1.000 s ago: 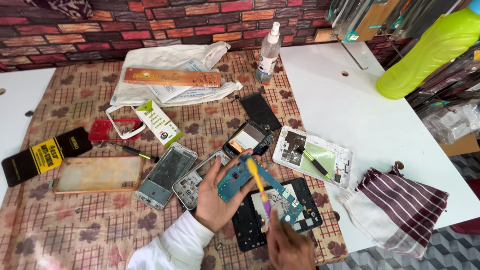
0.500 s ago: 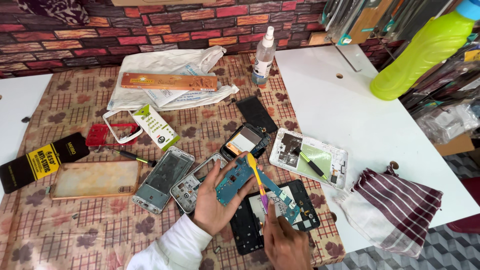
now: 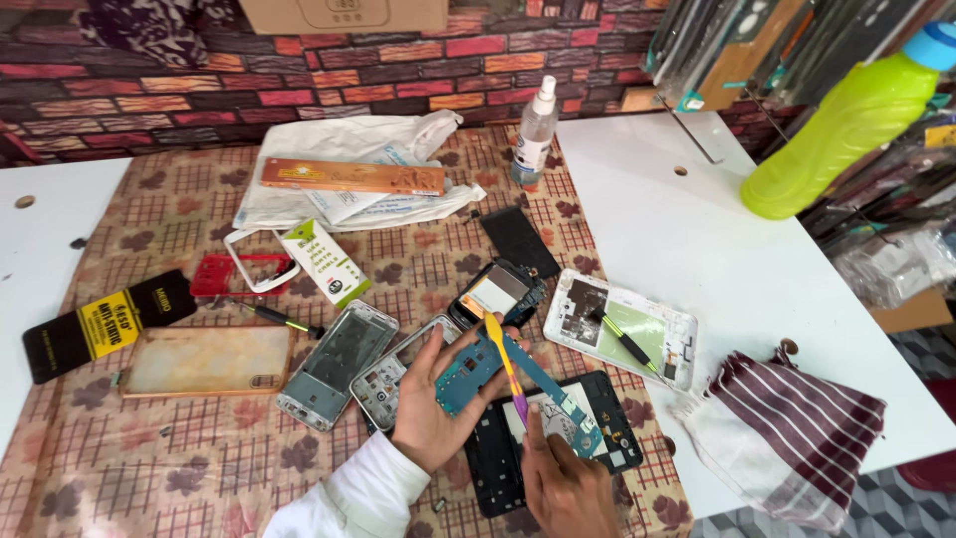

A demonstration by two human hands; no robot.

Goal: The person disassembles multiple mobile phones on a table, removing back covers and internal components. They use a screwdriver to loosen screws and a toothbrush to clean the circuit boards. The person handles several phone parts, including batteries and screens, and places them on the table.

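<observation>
Yellow pry tool now lower over blue circuit board in left fingers, right fingers pinching it.

Both hands sit low in the view, close together. The left hand, its wrist in a white sleeve, comes up from the bottom edge, palm turned upward, fingers curled in a loose grip. The right hand lies just beside it, back upward, index finger extended forward, pinching.

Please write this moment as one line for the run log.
left hand: holds blue circuit board | right hand: holds yellow pry tool, tip at board | below: black phone frame
</observation>
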